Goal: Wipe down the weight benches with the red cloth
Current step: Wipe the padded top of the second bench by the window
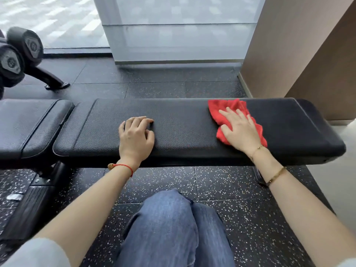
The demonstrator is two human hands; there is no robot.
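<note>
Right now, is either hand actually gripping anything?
No. The right hand presses flat on the red cloth's middle; the left hand rests on the bench pad.

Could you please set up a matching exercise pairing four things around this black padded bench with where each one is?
Things:
1. red cloth
2. left hand
3. black dumbbells
4. red string bracelet

Places:
A. far left, beyond the bench
B. on the left wrist
C. under the right hand
D. resting on the middle of the black padded bench

Pairs: 1-C, 2-D, 3-A, 4-B
</note>
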